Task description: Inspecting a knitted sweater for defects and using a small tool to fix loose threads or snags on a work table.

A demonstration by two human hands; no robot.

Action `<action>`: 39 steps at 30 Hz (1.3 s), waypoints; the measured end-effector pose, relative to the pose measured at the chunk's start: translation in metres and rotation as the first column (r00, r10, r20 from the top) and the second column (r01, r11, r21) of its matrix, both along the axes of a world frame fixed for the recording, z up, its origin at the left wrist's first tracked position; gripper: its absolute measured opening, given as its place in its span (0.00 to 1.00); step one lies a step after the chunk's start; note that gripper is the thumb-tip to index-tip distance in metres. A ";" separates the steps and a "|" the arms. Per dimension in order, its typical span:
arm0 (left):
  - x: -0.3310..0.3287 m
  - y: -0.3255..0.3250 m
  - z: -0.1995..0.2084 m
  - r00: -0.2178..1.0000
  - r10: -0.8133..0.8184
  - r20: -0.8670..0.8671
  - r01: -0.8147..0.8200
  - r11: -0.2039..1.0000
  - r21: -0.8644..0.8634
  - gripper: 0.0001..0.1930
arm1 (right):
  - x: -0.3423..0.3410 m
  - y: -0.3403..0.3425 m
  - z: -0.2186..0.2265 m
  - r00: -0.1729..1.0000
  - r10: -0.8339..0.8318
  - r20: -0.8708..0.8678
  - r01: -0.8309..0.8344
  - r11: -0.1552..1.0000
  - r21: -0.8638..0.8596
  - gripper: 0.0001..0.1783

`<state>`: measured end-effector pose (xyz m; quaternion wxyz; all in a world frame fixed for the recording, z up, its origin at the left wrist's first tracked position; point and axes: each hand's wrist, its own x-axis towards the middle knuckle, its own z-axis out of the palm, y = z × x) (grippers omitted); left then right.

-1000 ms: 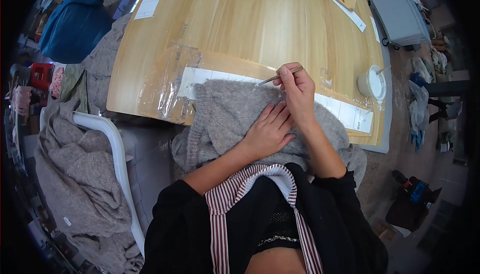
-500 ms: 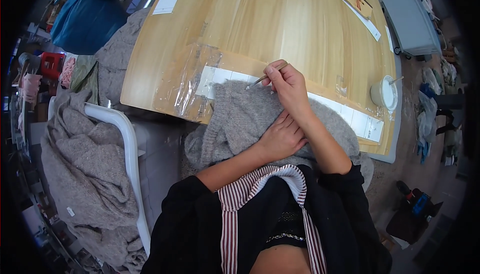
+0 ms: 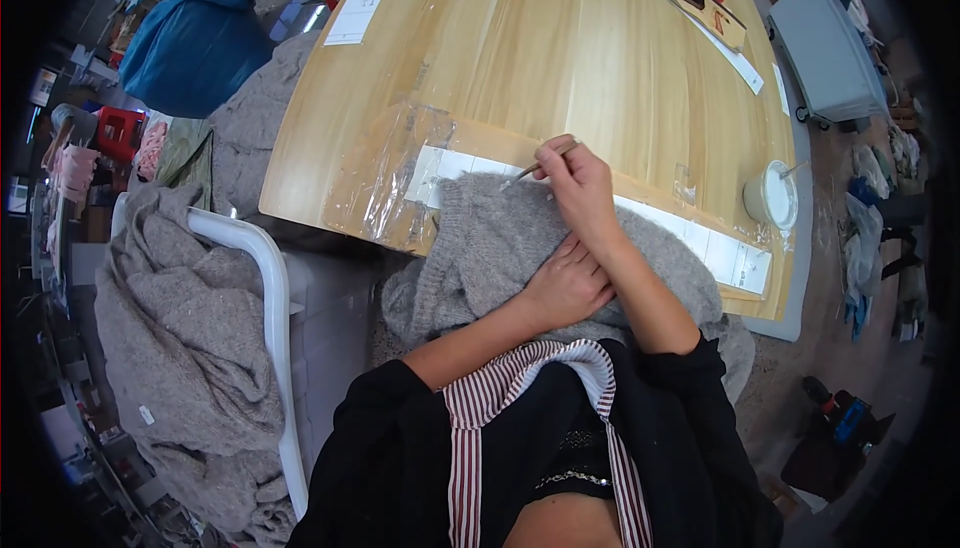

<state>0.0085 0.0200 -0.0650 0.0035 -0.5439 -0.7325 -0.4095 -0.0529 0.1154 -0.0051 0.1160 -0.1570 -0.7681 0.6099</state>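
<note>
Two heaps of grey knitted cloth (image 3: pixel 170 348) hang over a white plastic chair (image 3: pixel 272 328) at the far left, with a blue bundle (image 3: pixel 195 38) above them. Nearer the middle, a grey knitted sweater (image 3: pixel 480 248) lies over the near edge of the pale wooden table (image 3: pixel 560 58), on clear plastic sheet (image 3: pixel 385 173). The left hand (image 3: pixel 565 288) presses flat on it, fingers spread. The right hand (image 3: pixel 580 188) pinches a thin wooden-handled tool (image 3: pixel 540 163), whose tip meets the knit's upper edge. A round white bowl (image 3: pixel 770 196) stands at the right.
</note>
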 end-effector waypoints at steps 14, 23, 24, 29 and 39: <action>-0.005 -0.138 0.053 0.748 0.553 0.365 -0.646 0.734 0.210 0.06 | 0.211 0.315 0.030 0.472 -0.674 -0.569 0.856 0.506 0.110 0.13; 0.009 -0.208 -0.006 0.361 0.660 0.659 -0.707 0.655 -0.269 0.13 | 0.218 0.318 -0.026 0.493 -0.764 -0.417 0.869 0.417 0.265 0.20; 0.011 -0.213 -0.008 0.326 0.704 0.631 -0.608 0.667 -0.430 0.14 | 0.223 0.306 -0.024 0.400 -0.781 -0.479 0.912 0.388 0.130 0.22; 0.003 -0.207 0.025 0.429 0.723 0.541 -0.647 0.664 -0.374 0.11 | 0.225 0.221 -0.019 0.411 -0.754 -0.512 0.867 0.498 -0.037 0.19; -0.015 -0.098 0.155 0.689 -0.088 0.720 0.163 0.986 -0.035 0.10 | 0.129 -0.024 0.026 0.746 0.664 0.054 -0.663 0.747 -0.036 0.16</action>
